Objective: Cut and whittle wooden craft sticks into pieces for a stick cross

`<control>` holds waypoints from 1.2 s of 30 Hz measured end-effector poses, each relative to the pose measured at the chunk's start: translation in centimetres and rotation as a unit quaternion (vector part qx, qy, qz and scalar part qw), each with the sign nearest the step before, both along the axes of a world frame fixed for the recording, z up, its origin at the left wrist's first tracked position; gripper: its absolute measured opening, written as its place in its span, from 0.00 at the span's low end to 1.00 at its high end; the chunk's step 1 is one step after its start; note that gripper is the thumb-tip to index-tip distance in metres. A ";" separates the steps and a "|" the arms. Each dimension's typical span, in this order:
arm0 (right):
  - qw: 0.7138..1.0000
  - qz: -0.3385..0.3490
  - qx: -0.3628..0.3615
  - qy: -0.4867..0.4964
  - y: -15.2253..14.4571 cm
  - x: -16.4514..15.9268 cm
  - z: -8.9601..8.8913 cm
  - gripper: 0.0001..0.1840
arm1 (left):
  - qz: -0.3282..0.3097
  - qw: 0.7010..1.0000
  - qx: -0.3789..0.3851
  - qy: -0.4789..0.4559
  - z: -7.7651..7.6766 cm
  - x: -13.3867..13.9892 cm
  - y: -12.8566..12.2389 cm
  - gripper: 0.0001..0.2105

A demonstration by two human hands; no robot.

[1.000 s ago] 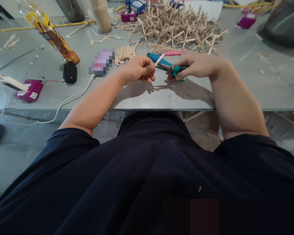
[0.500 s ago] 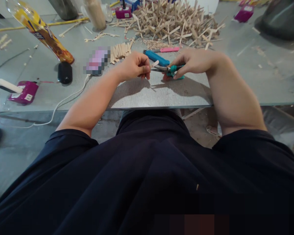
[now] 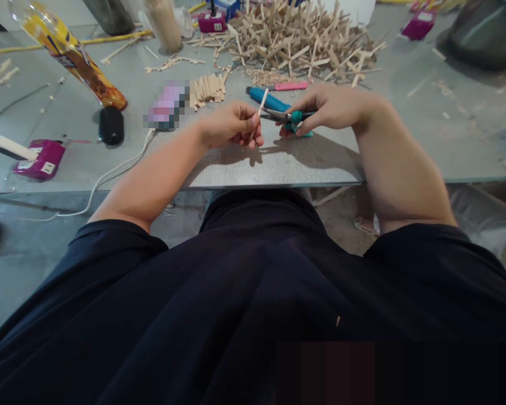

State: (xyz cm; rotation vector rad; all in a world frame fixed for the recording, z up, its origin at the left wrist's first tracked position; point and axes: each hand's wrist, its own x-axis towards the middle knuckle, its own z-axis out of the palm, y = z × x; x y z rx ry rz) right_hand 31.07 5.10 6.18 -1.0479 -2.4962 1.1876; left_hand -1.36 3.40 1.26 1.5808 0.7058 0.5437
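Between its fingertips my left hand [image 3: 238,125] pinches a thin wooden stick [image 3: 263,102], which points up and away from me. My right hand [image 3: 326,108] is wrapped round the teal-and-black handles of a pair of pliers [image 3: 296,116]. Their narrow metal jaws point left and reach the stick close to my left fingertips; whether they touch it I cannot tell. Just behind the jaws lies a blue utility knife [image 3: 270,99]. Beyond that is a pink strip-like tool [image 3: 292,86], beside small wood shavings [image 3: 265,76].
A large heap of joined wooden sticks [image 3: 299,39] spreads at the back. Left of my hands are a row of small wooden pieces [image 3: 208,90], a phone [image 3: 167,105] on a white cable, a black case [image 3: 111,125], a drink bottle [image 3: 73,56] and a purple glue container [image 3: 42,159].
My left hand has turned and dropped slightly, so the stick now stands more upright across the plier jaws. My right hand has shifted a little left with the pliers.
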 end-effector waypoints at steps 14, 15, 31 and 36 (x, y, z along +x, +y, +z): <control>0.998 0.028 0.000 -0.062 0.3 -0.3 -0.3 0.10 | 0.001 0.986 0.140 0.089 1.0 -0.7 0.1 0.25; 0.998 0.021 -0.005 -0.062 0.3 -0.3 -0.2 0.11 | 0.001 0.985 0.139 0.097 1.0 -0.8 0.2 0.24; 0.995 -0.015 0.005 -0.101 -0.8 -0.9 -0.2 0.14 | 0.010 0.986 0.135 0.096 1.8 -1.3 0.1 0.16; 0.996 -0.026 -0.031 -0.077 -0.3 -1.0 -1.1 0.21 | 0.014 0.986 0.141 0.093 1.2 -1.8 0.8 0.19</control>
